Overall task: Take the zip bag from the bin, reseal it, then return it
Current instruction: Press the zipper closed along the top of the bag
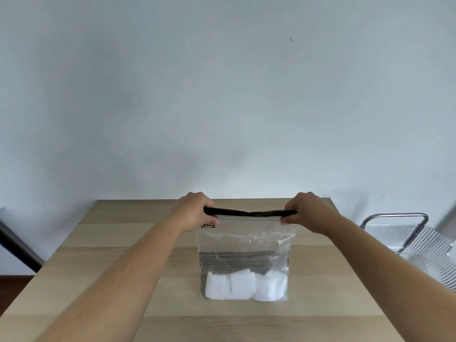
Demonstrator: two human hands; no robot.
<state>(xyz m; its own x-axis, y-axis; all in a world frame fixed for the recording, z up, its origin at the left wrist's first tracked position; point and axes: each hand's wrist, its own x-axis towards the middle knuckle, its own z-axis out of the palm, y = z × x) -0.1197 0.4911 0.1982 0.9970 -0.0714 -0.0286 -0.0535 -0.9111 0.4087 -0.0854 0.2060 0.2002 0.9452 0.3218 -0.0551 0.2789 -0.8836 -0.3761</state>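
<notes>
You're in a plain, sparsely furnished room; whether it is a home or a simple office corner can't be told. A light wooden bench (123, 243) stands with a bare pale wall (222, 95) right behind it. Right of the bench sits a clear ribbed bin (419, 243) with a metal frame; left of the bench, a dark slanted bar (17, 250).

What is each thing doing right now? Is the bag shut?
zip bag: held upright, out of the bin.
black strip: stretched between both hands; sealed or not, cannot tell.
white blocks: inside the bag, at its bottom.
left hand: pinching the strip's left end.
right hand: pinching the strip's right end.
bin: off to the right.
</notes>
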